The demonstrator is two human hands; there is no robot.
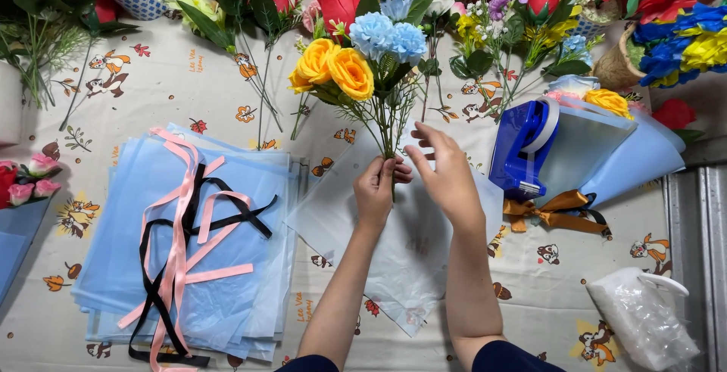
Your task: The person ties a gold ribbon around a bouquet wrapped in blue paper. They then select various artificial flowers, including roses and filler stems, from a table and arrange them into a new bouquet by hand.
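My left hand (376, 189) is closed around the thin green stems of a small bunch of artificial flowers (363, 58): yellow roses, pale blue hydrangea heads and a red rose, held upright over the table. My right hand (447, 171) hovers just to the right of the stems with its fingers spread, holding nothing. Under both hands lies a translucent wrapping sheet (401, 258).
A stack of light blue wrapping sheets (113, 266) with pink and black ribbons (182, 243) lies at left. A blue tape dispenser (521, 149) rests on a wrapped bouquet (621, 152) with a brown bow (556, 211). Loose flowers (250, 9) line the back; a plastic bag (640, 319) sits at right.
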